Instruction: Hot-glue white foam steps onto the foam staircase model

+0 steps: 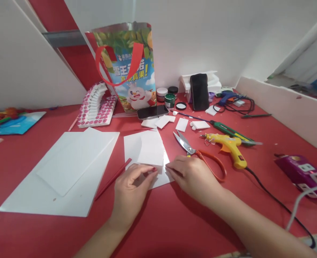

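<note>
My left hand [134, 184] is closed in a pinch at the near edge of a small white board [150, 148]. My right hand [194, 177] has its fingertips pressed together just beside that board's right corner; what lies between them is too small to make out. Under the board lies a glossy white sheet [162, 180]. A thin red stick [112, 180] rests left of my left hand. Scissors with orange handles [212, 165] lie open-bladed beyond my right hand, partly behind it.
Large white boards [53, 170] lie on the left. To the right are a yellow hot glue gun [229, 143], a green cutter [228, 130] and a purple device [303, 175] with cables. Behind stand a paper bag [137, 82], paint jars [169, 101] and phones [200, 92].
</note>
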{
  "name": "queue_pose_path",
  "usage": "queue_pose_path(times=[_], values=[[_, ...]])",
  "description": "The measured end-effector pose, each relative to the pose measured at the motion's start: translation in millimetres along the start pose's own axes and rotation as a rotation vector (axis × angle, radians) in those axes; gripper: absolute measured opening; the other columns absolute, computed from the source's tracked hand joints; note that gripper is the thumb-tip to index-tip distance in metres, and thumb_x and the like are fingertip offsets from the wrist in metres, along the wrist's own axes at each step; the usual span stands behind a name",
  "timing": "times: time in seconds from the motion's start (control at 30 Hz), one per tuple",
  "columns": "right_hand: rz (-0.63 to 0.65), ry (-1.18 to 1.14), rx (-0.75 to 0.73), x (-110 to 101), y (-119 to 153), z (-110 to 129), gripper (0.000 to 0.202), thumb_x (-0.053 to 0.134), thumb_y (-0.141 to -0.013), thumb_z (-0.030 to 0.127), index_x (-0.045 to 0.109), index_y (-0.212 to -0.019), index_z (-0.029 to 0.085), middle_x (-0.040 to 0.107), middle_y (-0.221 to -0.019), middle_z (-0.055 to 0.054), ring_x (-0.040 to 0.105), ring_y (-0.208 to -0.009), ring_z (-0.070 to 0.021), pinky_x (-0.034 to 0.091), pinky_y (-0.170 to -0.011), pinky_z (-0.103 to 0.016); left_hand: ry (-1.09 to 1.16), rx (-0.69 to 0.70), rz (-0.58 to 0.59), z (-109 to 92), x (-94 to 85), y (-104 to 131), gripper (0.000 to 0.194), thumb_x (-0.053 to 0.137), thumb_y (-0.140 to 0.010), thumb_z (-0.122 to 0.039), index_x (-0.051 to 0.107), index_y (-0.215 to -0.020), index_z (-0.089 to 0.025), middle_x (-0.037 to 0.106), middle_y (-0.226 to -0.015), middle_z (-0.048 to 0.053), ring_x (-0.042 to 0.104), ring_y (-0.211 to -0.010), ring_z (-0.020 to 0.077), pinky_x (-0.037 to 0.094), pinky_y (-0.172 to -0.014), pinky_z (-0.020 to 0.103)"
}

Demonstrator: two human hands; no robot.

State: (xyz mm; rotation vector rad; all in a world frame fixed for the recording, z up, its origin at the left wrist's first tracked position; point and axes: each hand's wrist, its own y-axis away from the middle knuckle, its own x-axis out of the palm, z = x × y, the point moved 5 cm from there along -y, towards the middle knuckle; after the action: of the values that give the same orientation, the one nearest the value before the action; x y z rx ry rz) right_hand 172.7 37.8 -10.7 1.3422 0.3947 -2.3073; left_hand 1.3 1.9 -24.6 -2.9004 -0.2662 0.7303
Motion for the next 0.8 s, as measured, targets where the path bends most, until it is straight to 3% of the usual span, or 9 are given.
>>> queue_pose_path(times=[0.33,0.8], values=[[0.005,0.216,-0.086,14.6,1.6,3.5,0.031,0.047,-0.101,0.019,0.073,-0.083,0.016,0.061,-0.069,-0.003,0.045,-0.056,-0.0130,0.021,-0.054,-0.030,-0.030,0.028,0.004,-3.6,4.2,-1.1,0.005,0.073,-0.083,-0.021,0.077,-0.085,-0.024,0.078,-0.084,0.000,0.069,-0.075,0.0173,0.056,-0.074,0.028],[0.049,0.253,-0.058,15.8,1.4,3.4,0.026,0.051,-0.099,0.019,0.072,-0.084,0.018,0.062,-0.071,-0.003,0.036,-0.052,-0.0126,0.017,-0.053,-0.030,-0.040,0.054,0.014,-3.2,6.5,-1.9,0.004,0.073,-0.085,-0.022,0.077,-0.085,-0.023,0.078,-0.084,0.000,0.069,-0.075,0.0156,0.055,-0.072,0.025]])
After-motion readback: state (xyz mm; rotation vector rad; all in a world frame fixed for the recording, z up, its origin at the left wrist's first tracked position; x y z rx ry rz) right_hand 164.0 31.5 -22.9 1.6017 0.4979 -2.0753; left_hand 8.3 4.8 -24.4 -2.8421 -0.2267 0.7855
